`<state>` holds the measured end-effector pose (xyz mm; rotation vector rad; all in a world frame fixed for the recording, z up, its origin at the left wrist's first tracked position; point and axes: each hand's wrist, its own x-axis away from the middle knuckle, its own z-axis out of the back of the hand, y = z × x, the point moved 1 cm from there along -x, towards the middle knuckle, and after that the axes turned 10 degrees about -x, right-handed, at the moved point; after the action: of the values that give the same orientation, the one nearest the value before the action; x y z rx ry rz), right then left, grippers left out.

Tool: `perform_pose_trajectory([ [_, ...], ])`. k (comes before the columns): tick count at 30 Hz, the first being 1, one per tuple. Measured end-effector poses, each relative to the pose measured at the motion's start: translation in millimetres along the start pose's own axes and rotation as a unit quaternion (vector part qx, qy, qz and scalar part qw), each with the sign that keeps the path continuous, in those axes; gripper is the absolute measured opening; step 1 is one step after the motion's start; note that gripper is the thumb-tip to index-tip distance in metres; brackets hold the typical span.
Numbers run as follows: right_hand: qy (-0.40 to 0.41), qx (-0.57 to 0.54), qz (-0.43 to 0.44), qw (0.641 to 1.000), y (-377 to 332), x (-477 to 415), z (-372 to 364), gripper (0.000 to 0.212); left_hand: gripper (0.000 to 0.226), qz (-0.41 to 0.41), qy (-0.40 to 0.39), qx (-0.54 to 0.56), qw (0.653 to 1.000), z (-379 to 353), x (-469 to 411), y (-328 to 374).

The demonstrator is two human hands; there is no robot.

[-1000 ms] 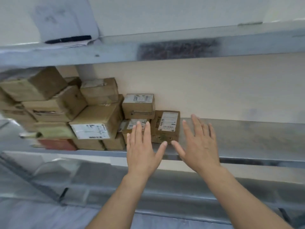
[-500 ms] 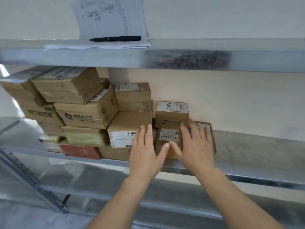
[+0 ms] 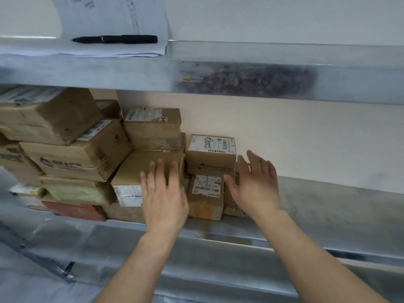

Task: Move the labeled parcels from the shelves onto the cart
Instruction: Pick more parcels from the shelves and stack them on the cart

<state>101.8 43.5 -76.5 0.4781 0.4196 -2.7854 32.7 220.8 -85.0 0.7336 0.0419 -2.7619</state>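
Note:
Several brown labeled parcels are stacked on a grey metal shelf [image 3: 328, 200]. My left hand [image 3: 164, 193] lies flat with straight fingers on the front of a mid-sized parcel [image 3: 140, 171] with a white label. My right hand [image 3: 254, 184] is open, its palm facing left, beside the right end of the stack. It hides most of a parcel printed with dark letters [image 3: 237, 180]. Between my hands stand a small labeled parcel [image 3: 205, 193] and, on top of it, another small parcel [image 3: 211, 154] with handwriting on its label. No cart is in view.
The upper shelf [image 3: 240, 77] carries a sheaf of papers [image 3: 113, 16] with a black pen [image 3: 115, 39] on it. Larger parcels [image 3: 72, 149] and a red packet [image 3: 76, 211] fill the left side. The shelf right of the stack is bare metal.
Both hands have moved forward and apart: the left now lies on the mid-sized parcel, the right has gone to the right end of the stack. The view has moved closer.

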Motion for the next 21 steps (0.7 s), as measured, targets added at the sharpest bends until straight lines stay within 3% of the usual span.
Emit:
perform_pose_trajectory([
  [3, -0.006, -0.009, 0.021, 1.000, 3.5, -15.1, 3.4, 0.062, 0.069, 0.022, 0.015, -0.007, 1.000, 1.1, -3.2, 2.5],
  [6, -0.052, -0.008, 0.028, 0.998, 11.6, -29.8, 2.0, 0.065, 0.061, 0.000, 0.028, 0.032, 0.999, 2.5, -7.2, 20.1],
  [12, 0.003, -0.052, 0.048, 0.997, 24.0, -52.1, -11.9, 0.057, 0.054, -0.007, -0.020, 0.133, 0.991, -4.6, -30.7, 61.6],
  [14, 0.004, -0.058, 0.050, 0.997, 22.3, -56.9, -9.9, 0.059, 0.054, 0.026, -0.034, 0.160, 0.986, -5.2, -39.7, 65.1],
  [18, -0.051, -0.085, 0.023, 0.995, 23.3, -69.9, -14.5, 0.058, 0.060, 0.157, -0.165, 0.210, 0.951, -7.7, -62.8, 70.7],
  [21, -0.094, -0.173, -0.042, 0.979, 21.7, -76.0, -20.3, 0.052, 0.058, 0.175, -0.179, 0.223, 0.942, -8.2, -74.1, 74.7],
])
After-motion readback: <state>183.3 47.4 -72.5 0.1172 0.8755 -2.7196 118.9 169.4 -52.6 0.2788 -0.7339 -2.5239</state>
